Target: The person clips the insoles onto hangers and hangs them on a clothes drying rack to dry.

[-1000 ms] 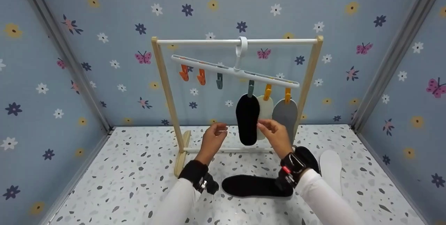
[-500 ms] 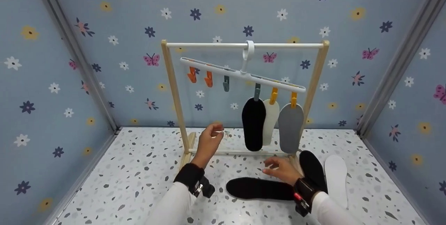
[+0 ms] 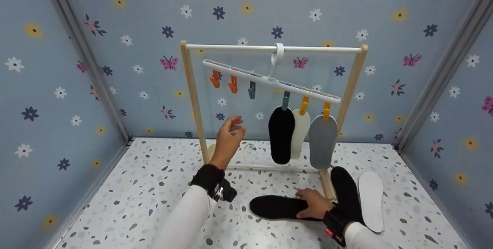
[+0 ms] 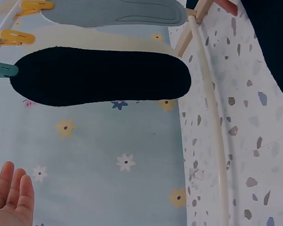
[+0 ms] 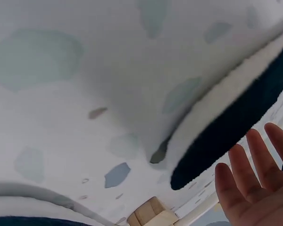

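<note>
Black insole (image 3: 275, 206) under flat right hand (image 3: 314, 206)

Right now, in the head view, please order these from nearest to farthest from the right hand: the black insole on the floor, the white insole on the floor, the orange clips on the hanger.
1. Black insole on the floor: under the right hand.
2. White insole on the floor: to its right.
3. Orange clips: high on the hanger's left end.

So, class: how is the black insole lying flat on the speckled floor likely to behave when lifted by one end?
The black insole looks thin and flat, so it will probably bend and droop. It is likely light: a similar hanging black insole is held by one small clip. Its fuzzy surface under the right hand should give fair grip.
</note>
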Available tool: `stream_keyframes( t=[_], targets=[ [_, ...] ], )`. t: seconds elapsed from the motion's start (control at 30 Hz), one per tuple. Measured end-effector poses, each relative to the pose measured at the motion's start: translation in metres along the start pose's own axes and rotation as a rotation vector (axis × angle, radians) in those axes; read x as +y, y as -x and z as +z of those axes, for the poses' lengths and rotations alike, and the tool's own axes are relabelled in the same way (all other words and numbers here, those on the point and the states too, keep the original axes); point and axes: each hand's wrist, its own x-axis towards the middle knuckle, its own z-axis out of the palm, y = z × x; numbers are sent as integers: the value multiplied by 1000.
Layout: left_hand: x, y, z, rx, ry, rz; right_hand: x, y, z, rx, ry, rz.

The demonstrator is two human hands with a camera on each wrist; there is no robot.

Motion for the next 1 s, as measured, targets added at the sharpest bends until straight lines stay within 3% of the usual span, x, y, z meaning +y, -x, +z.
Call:
stream_keyframes(
  t=[0.3,0.63,0.8,1.0],
  targets=[
    [23,-27,5,-4,-12,29,0,-2,8,48,95,-7],
    [30,-42,18,-44,44,0,-4,0,9,110,195,12],
    [31,-50,15,-63,65,32,-5,0,2,133,130,-59],
    [35,-61,13,-93,83,58,-8,4,-11,105,1,-98]
  ],
)
